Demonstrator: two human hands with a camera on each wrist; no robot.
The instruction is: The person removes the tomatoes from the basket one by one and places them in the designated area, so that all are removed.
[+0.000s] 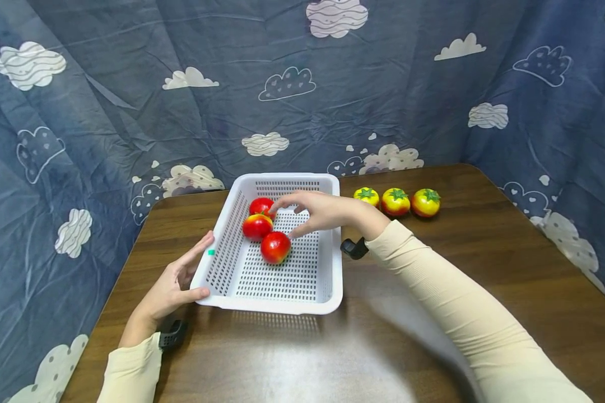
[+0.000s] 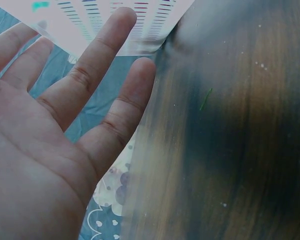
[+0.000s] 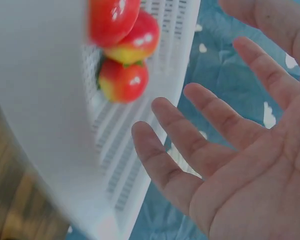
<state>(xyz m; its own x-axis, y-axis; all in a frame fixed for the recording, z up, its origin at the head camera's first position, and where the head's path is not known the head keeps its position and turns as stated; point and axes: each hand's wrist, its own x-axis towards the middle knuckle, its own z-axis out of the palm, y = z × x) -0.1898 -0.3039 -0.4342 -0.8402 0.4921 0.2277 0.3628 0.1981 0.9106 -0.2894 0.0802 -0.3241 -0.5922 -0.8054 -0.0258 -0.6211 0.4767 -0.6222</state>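
Observation:
A white perforated plastic basket stands on the table with three red tomatoes in it, the nearest tomato lying in front of the other two. Over the basket's right part is my right hand, fingers spread and slightly bent, its palm holding nothing. Its fingertips overlap the far tomato and the near one in the head view. My left hand is at the basket's left side, thumb at the front corner of the rim, the straight fingers along the wall.
Three yellow-red tomatoes with green leafy tops stand in a row at the table's back right, the rightmost tomato slightly apart. A blue cloud-patterned curtain hangs behind the brown wooden table. A small green strip lies on the wood.

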